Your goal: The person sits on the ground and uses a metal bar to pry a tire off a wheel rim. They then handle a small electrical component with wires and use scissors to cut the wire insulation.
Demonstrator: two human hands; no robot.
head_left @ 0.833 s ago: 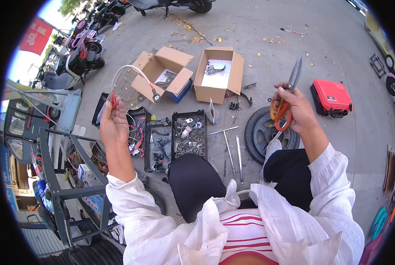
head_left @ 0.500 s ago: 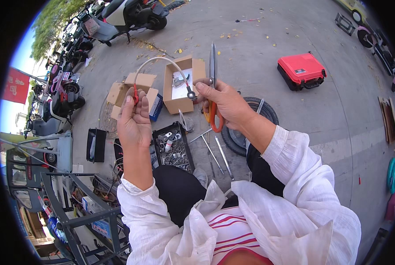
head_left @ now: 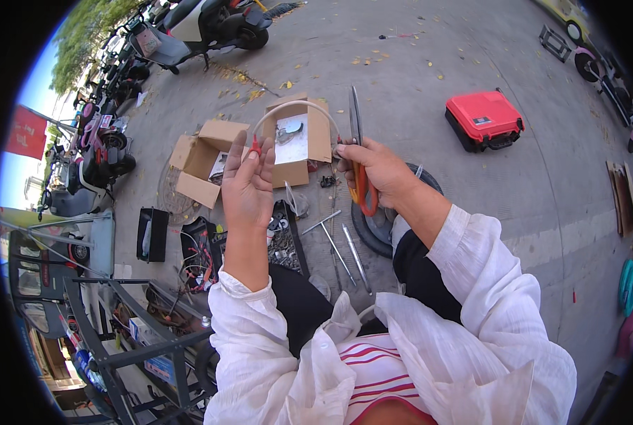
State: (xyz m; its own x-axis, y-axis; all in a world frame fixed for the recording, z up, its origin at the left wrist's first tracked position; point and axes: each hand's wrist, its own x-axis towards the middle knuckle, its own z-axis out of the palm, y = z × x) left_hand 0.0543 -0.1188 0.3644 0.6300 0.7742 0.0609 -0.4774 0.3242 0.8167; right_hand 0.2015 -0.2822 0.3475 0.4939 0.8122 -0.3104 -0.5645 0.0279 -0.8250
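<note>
A pale cable (head_left: 296,104) arches between my hands, with red sleeving at its left end. My left hand (head_left: 249,185), palm up, pinches that red end between thumb and fingers. My right hand (head_left: 381,170) is closed on scissors (head_left: 354,117) with long dark blades pointing up and away; their orange handles (head_left: 363,191) hang below the fingers. The cable's other end meets the fingertips of this hand, its terminal mostly hidden there. Beyond the cable lie two open cardboard boxes, the right one (head_left: 320,134) with a dark part on white paper and the left one (head_left: 197,183) partly filled.
Below my hands are a tray of small hardware (head_left: 288,237), a T-handled wrench (head_left: 336,244), a metal rod (head_left: 357,256) and a wheel (head_left: 373,230). A red case (head_left: 483,117) lies at the right. A dark metal frame (head_left: 146,352) stands close at the left, parked scooters (head_left: 189,35) farther off.
Both hands have moved right, carrying the cable and scissors. The cable's right terminal, plainly visible before, is now mostly hidden at my right fingers.
</note>
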